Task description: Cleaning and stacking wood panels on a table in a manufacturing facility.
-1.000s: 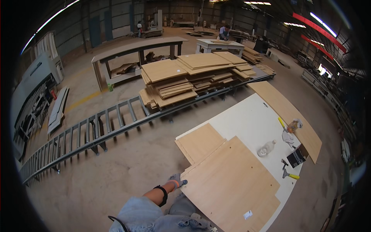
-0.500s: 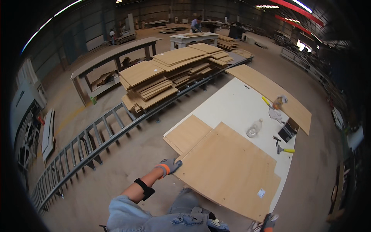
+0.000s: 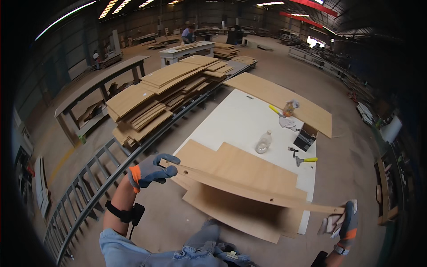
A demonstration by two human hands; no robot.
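Note:
A light-brown wooden panel (image 3: 249,194) stands tilted up on edge in front of me, its long narrow edge with drilled holes facing me. My left hand (image 3: 153,171), in a grey glove with an orange cuff, has the panel's left corner between its fingers and thumb. At the other end my gloved right hand (image 3: 349,222) grips the right corner. A crumpled whitish cloth (image 3: 331,224) hangs in that same hand. Other wooden panels (image 3: 249,160) lie flat behind and beneath the lifted one, on a white board (image 3: 218,115).
On the white board stand a clear bottle (image 3: 263,142), a yellow-handled scraper (image 3: 306,161), a black box (image 3: 304,139) and an orange-tinted bottle (image 3: 291,108). Stacked boards (image 3: 155,89) rest on a roller conveyor (image 3: 106,178) at left. A person (image 3: 187,34) is far behind.
The panel that lay flat is now raised and tilted, held at both ends. Both my hands have moved up with it, and the view has shifted to the right.

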